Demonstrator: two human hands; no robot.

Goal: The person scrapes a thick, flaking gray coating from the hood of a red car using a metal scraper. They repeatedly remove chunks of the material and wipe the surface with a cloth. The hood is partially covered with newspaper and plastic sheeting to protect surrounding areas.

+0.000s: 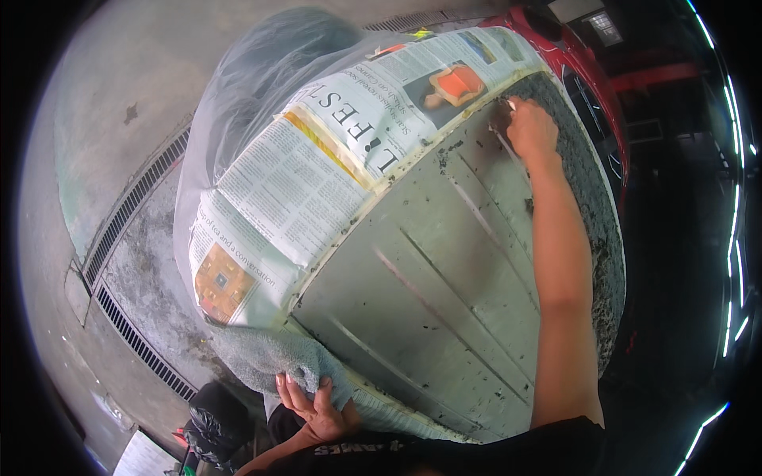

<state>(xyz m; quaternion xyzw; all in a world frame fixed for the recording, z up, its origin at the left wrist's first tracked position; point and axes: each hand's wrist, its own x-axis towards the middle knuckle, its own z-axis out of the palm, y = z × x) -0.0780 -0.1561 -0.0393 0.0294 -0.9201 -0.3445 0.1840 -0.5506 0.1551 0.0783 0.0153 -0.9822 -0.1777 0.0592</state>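
Note:
A large ribbed metal panel, bare grey with dark specks along its edges, spreads in front of me and looks like a vehicle's roof. My right hand reaches to its far end, fingers closed at the edge of a dark, rough, flaky layer. Something small and pale shows at the fingertips, too small to name. Near the panel's near left corner, my left hand grips the edge of a grey towel. Newspaper sheets with tape along the border cover the surface left of the panel.
Clear plastic sheeting drapes beyond the newspaper. A floor drain grate crosses the concrete on the left. A black plastic bag lies at the lower left. A red car stands close behind the panel's far right side.

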